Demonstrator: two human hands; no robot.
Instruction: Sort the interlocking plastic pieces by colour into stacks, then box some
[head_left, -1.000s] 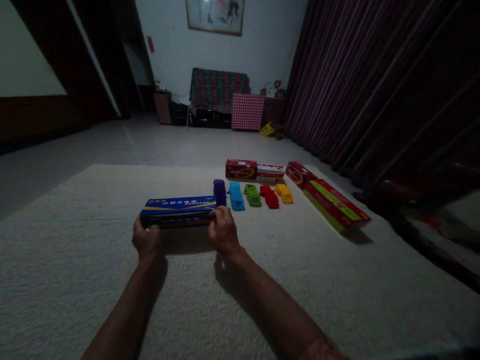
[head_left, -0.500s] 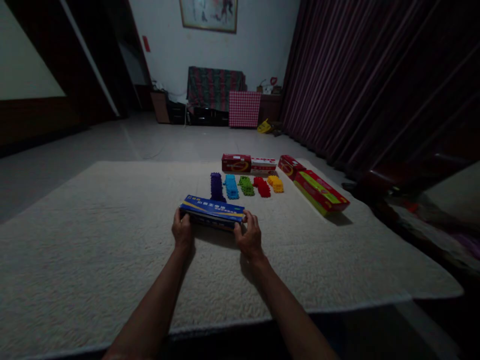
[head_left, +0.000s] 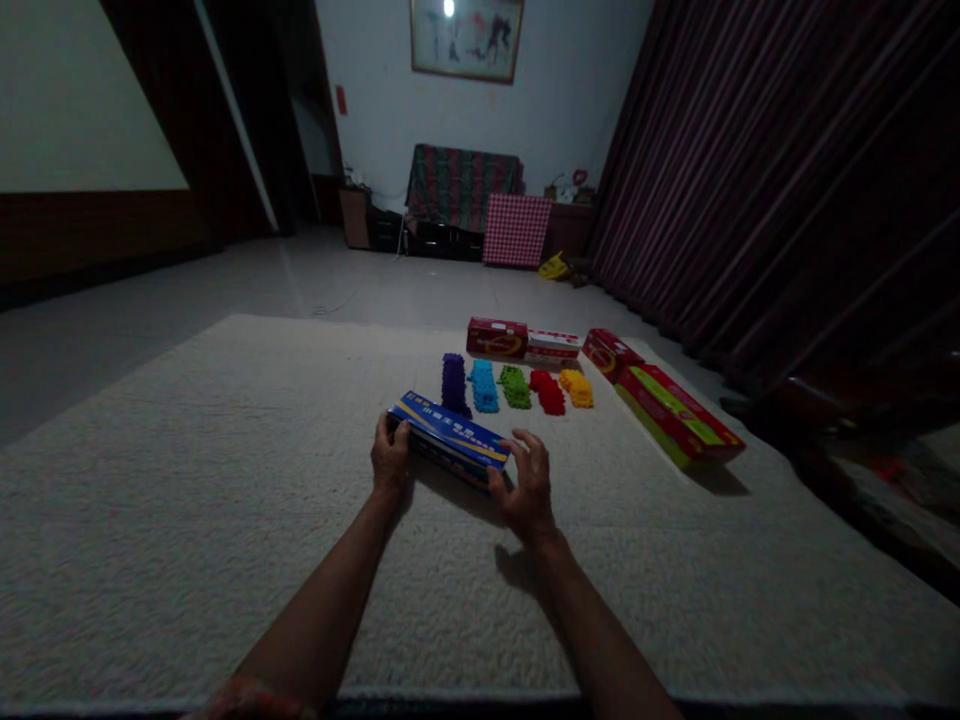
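Note:
A long blue box (head_left: 450,430) with yellow stripes and white lettering sits slantwise on the pale rug, its right end nearer to me. My left hand (head_left: 391,455) is closed around its left end, thumb on the near side. At the right end, my right hand (head_left: 529,490) has its fingers spread and partly raised, thumb and index finger by the corner. Just beyond the box is a row of plastic pieces: purple (head_left: 454,382), light blue (head_left: 484,386), green (head_left: 515,387), red (head_left: 548,393) and yellow (head_left: 577,388). The blue box hides the near end of the purple piece.
Behind the row stand a red box (head_left: 497,338) and a red-and-white box (head_left: 553,346). Another red box (head_left: 610,354) and a red-and-green box (head_left: 679,415) form a line down the right side. The rug (head_left: 225,520) spreads around them; a dark curtain (head_left: 720,200) hangs at right.
The blue box has turned, its right end coming nearer to me. My right fingers have loosened and spread at its end. The camera view has shifted left, so everything appears farther right.

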